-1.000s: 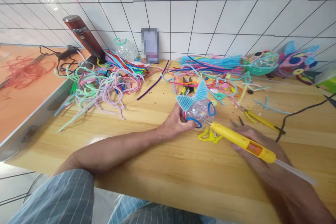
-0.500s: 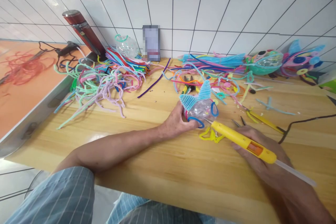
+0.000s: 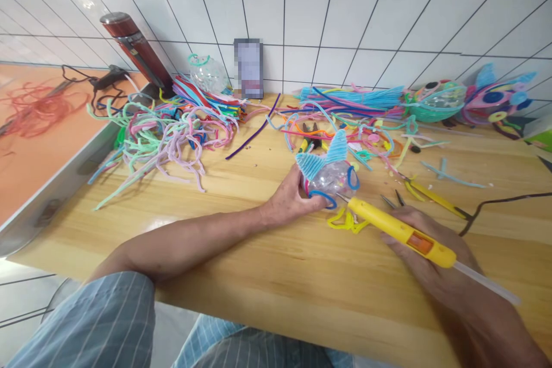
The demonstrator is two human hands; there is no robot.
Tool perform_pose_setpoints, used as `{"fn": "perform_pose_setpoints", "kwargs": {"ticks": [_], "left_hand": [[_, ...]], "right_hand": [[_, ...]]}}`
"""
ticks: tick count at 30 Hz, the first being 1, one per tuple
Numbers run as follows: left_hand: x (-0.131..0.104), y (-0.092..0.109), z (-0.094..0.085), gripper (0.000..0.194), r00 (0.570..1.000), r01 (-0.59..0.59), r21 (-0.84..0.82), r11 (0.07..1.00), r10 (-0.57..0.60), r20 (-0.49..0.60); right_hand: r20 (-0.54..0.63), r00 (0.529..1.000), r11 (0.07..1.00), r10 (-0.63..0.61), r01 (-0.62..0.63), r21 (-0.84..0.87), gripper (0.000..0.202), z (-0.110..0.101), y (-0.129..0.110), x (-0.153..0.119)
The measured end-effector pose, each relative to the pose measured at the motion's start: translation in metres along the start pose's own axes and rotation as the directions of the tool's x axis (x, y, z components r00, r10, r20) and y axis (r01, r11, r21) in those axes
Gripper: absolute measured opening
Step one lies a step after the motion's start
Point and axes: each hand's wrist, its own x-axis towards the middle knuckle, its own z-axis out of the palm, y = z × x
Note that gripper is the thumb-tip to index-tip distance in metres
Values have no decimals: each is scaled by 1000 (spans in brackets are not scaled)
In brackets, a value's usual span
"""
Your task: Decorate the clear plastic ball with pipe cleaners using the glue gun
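Evidently, left grip (image 3: pixel 290 200): closed around the clear plastic figure (image 3: pixel 330 179), just beyond the thumb.
Right grip (image 3: pixel 426 275): clasping the yellow glue gun (image 3: pixel 399 231), pointed toward the left grip.
Nozzle (image 3: pixel 342 197): hardly shifted, suggesting steady work at one spot.

A craft workspace is indicated by pipe cleaners (image 3: pixel 357 99) laid along a wooden table (image 3: pixel 259 264) and a glue gun (image 3: pixel 383 224) held above it.

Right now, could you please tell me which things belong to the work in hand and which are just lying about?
Seemingly in the work:
clear plastic figure, held by the left hand
yellow glue gun, held by the right hand

Apparently just lying or standing about:
red flask
phone
black-and-yellow hand tool
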Motion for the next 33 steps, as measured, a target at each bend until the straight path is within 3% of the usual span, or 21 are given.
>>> {"fn": "perform_pose_setpoints", "kwargs": {"ticks": [4, 10, 18, 22, 33], "left_hand": [[0, -1, 0, 78, 1000, -4, -3, 1000, 4, -6], [1, -6, 0, 78, 1000, -11, -18, 1000, 11, -8], [2, -9, -1, 81, 1000, -15, -26, 1000, 14, -21], [1, -7, 0, 81, 999, 8, -17, 1000, -9, -34], [0, -1, 1, 82, 998, 59, -35, 998, -60, -37]], "right_hand": [[23, 999, 999, 38, -38, -2, 13, 4, 2, -5], [-88, 983, 981, 160, -168, -93, 13, 11, -14, -13], [15, 996, 996, 84, -84, -37, 15, 3, 11, -6], [-10, 1000, 1000, 21, -21, -10, 11, 3, 7, -2], [-16, 999, 999, 34, -34, 1, 20, 2, 3, 1]]}}
